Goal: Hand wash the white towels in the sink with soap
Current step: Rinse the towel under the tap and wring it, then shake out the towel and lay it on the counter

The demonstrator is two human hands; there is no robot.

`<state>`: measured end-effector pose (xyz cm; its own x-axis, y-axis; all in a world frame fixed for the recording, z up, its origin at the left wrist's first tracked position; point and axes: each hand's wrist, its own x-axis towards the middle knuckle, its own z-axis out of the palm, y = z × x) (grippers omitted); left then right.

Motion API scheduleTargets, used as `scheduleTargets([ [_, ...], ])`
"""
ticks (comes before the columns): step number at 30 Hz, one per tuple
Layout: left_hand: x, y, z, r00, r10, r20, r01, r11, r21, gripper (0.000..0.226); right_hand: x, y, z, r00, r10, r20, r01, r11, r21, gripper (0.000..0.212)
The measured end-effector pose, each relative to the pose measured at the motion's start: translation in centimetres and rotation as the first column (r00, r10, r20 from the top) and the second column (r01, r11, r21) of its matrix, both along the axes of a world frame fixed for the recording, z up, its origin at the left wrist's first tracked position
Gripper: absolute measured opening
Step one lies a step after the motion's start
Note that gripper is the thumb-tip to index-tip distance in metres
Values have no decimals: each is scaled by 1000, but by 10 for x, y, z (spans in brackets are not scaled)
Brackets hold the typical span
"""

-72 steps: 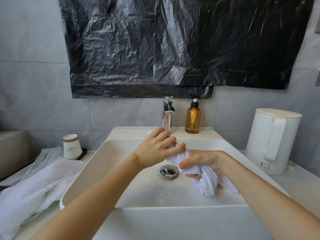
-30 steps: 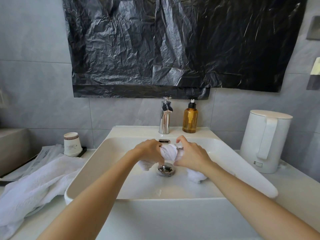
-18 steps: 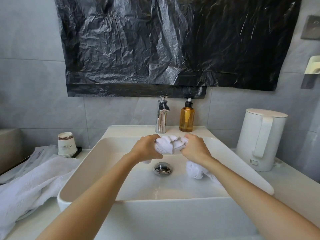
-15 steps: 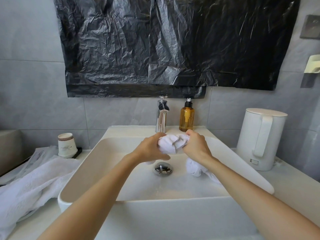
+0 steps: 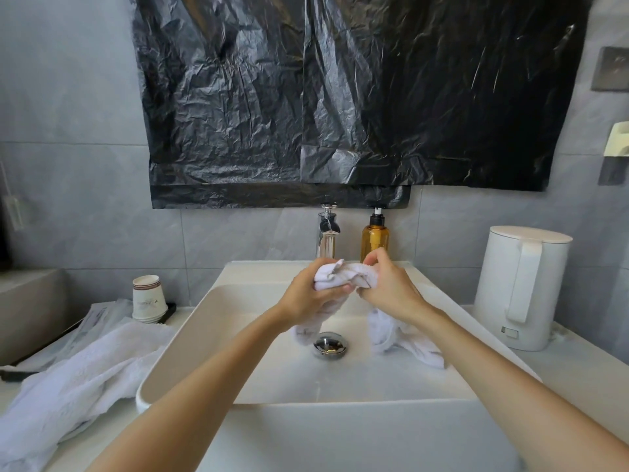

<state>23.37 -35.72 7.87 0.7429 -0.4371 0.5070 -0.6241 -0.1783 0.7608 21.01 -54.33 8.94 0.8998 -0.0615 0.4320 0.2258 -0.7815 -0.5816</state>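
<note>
Hands meet above the back of the white sink (image 5: 177,352): our left hand (image 5: 308,294) and our right hand (image 5: 388,287) both grip one bunched white towel (image 5: 343,274) between them, the fingers (image 5: 335,292) of each curled tight round the cloth. We see its two loose ends hang into the basin, one on either side of the chrome drain (image 5: 330,345). Behind it stand the faucet (image 5: 326,233) and an amber soap bottle (image 5: 374,236). A second white towel (image 5: 78,376) lies heaped on the table (image 5: 592,369) left of the sink, near stacked paper cups (image 5: 148,298); a white kettle (image 5: 520,287) stands at right.
</note>
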Motion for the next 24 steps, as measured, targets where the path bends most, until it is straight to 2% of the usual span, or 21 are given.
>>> scheduleTargets([
  [4, -5, 16, 25, 996, 63, -60, -69, 992, -104, 27, -9, 5, 42, 993, 114, 24, -116, 977, 179, 53],
  [10, -22, 39, 67, 990, 28, -137, -56, 977, -205, 22, -32, 32, 101, 968, 140, 210, -185, 961, 208, 33],
  [13, -46, 48, 89, 983, -38, -181, -17, 957, -291, 33, -48, 44, 123, 941, 129, 311, -217, 939, 266, 31],
  [16, -72, 57, 107, 989, 16, -144, -71, 920, -386, 34, -69, 59, 142, 915, 195, 352, -314, 894, 320, 34],
  [20, -112, 74, 125, 988, 123, -93, -152, 874, -462, 37, -108, 83, 161, 836, 319, 447, -459, 853, 249, 28],
  [24, -155, 89, 128, 969, 246, -13, -225, 866, -447, 34, -136, 99, 158, 801, 375, 466, -484, 865, 136, 12],
])
